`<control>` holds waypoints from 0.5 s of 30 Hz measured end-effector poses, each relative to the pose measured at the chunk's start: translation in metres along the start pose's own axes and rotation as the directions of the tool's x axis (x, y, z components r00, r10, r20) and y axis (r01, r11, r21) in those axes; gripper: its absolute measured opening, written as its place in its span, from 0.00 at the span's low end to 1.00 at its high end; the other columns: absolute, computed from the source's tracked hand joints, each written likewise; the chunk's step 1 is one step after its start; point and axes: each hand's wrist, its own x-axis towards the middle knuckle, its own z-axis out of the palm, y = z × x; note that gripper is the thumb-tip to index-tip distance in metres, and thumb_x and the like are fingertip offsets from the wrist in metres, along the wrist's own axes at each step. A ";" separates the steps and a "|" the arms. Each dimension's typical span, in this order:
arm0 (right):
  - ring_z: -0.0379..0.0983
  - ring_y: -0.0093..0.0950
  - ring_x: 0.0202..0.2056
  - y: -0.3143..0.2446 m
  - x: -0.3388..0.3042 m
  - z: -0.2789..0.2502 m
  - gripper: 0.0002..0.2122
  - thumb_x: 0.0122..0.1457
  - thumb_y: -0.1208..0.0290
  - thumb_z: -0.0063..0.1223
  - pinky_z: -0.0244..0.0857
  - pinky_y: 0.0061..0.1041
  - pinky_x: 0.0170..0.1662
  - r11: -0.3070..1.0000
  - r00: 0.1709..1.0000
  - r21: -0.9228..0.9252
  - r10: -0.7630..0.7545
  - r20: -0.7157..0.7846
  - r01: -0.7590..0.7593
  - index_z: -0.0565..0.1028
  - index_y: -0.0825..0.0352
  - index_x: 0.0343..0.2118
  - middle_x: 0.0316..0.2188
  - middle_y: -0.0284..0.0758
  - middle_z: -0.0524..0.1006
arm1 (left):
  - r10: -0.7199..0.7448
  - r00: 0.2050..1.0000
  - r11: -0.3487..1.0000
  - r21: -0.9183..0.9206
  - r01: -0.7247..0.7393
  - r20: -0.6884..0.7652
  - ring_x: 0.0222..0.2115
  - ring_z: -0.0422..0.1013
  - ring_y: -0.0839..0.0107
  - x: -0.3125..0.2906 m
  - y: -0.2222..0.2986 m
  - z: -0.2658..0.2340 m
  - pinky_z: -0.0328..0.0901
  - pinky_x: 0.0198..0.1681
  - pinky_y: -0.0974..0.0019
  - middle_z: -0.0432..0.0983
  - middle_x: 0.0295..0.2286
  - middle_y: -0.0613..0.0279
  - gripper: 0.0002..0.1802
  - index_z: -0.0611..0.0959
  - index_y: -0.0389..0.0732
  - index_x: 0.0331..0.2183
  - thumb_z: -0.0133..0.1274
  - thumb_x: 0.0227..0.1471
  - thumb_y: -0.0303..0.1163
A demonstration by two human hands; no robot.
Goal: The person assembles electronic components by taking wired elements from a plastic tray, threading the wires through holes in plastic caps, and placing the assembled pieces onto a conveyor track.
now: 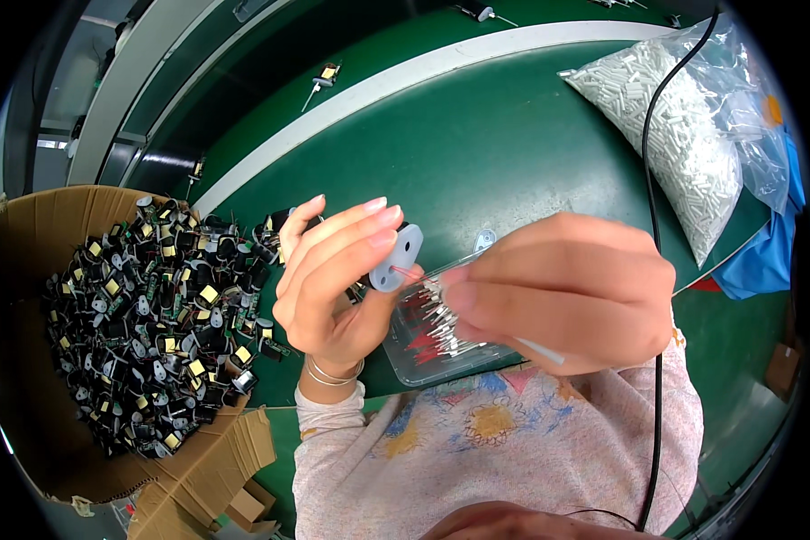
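My left hand (333, 283) pinches a small part by its grey oval end plate (409, 247), which has holes in it; the dark body behind is mostly hidden by my fingers. A thin red wire (407, 271) runs from the plate toward my right fingertips. My right hand (571, 292) is closed, and a pale slim strip (542, 350) sticks out below it; whether its fingertips also grip the wire cannot be made out. Beneath both hands lies a clear plastic tray (414, 376) with several red-and-white slender pieces (439, 326), partly covered by my right hand.
At left, a cardboard box (90, 202) is heaped with small black assemblies (162, 324). A clear bag of white tubular pieces (666, 126) lies at the far right. A black cable (650, 180) hangs down the right side. A white strip (405, 54) crosses the green table (405, 153).
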 end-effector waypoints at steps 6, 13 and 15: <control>0.73 0.27 0.20 0.000 -0.002 0.001 0.13 0.31 0.80 0.64 0.68 0.17 0.22 1.000 1.000 0.005 0.004 -0.020 -0.004 0.78 0.72 0.25 0.22 0.39 0.77 | 0.007 1.000 1.000 0.002 -0.007 0.005 0.34 0.75 0.62 0.001 0.000 0.001 0.60 0.46 0.56 0.79 0.31 0.59 0.19 0.78 0.41 0.33 0.65 0.34 0.26; 0.73 0.26 0.20 0.001 -0.003 0.001 0.12 0.32 0.79 0.63 0.67 0.18 0.22 1.000 1.000 -0.021 -0.003 -0.021 0.002 0.78 0.72 0.25 0.23 0.39 0.77 | 0.014 1.000 1.000 0.000 -0.014 -0.006 0.34 0.75 0.62 -0.001 0.000 0.000 0.59 0.46 0.56 0.79 0.31 0.58 0.19 0.78 0.41 0.33 0.65 0.34 0.28; 0.73 0.27 0.22 -0.001 -0.001 -0.004 0.11 0.36 0.78 0.61 0.68 0.18 0.23 0.997 0.998 -0.047 -0.055 0.035 0.057 0.78 0.72 0.26 0.25 0.40 0.77 | 0.012 1.000 1.000 -0.005 -0.012 -0.003 0.33 0.75 0.62 0.000 0.001 0.000 0.59 0.46 0.56 0.79 0.31 0.58 0.19 0.78 0.41 0.33 0.65 0.35 0.29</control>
